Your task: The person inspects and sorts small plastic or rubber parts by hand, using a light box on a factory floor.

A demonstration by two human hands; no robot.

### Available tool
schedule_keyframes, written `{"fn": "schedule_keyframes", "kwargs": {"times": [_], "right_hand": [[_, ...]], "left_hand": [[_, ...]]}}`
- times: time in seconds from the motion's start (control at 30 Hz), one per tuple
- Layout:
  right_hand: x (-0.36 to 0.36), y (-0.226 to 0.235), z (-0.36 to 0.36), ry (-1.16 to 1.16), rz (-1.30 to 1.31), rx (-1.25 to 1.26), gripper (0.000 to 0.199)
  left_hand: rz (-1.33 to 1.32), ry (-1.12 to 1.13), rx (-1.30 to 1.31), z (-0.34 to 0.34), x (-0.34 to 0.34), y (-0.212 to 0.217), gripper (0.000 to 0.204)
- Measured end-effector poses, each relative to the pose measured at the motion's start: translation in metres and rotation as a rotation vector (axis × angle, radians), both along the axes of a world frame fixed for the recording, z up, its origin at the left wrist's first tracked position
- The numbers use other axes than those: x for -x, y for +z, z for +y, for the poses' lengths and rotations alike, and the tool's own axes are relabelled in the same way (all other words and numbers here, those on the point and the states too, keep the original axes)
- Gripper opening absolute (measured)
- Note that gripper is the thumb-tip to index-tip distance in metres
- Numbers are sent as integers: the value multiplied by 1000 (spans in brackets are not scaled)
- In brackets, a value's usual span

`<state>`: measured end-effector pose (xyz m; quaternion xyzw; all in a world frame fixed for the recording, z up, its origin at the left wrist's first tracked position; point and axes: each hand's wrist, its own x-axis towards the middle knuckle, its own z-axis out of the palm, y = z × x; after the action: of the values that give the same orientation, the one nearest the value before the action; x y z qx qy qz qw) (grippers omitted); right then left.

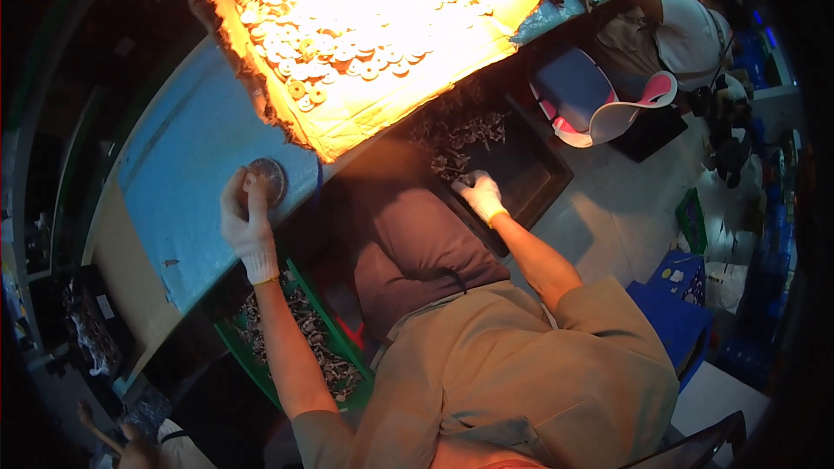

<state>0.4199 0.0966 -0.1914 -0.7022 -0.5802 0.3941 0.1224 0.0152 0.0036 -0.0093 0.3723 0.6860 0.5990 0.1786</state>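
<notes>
My left hand (247,224), in a white knit glove, is at the blue tabletop (187,139). Its fingers and thumb close together at the near side of a round dark disc (272,181); a small pale spot shows between them, too small to name. My right hand (480,196), gloved the same way, reaches down to a black tray (543,175) beside my lap. Its fingers are bent together close to a heap of small dark metal parts (460,135), and their tips are partly hidden.
A torn-edged cardboard box (347,126) under glaring light holds many small ring-shaped pieces (339,61). Below my left arm stands a green crate (343,343) of small metal parts. A pink-and-white chair (599,113), another seated person (686,35) and blue bins (669,317) are at right.
</notes>
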Motion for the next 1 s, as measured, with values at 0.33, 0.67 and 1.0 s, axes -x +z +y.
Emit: {"fn": "schedule_keyframes", "kwargs": {"times": [0.33,0.67,1.0], "right_hand": [[-5,137,27,106,693,-22,30],[248,263,-4,811,428,-451,44],[311,299,18,1202,-218,-503,43]], "left_hand": [[343,40,-11,6,6,11,30],[291,46,37,-3,8,10,34],[386,2,47,-3,15,4,36]]}}
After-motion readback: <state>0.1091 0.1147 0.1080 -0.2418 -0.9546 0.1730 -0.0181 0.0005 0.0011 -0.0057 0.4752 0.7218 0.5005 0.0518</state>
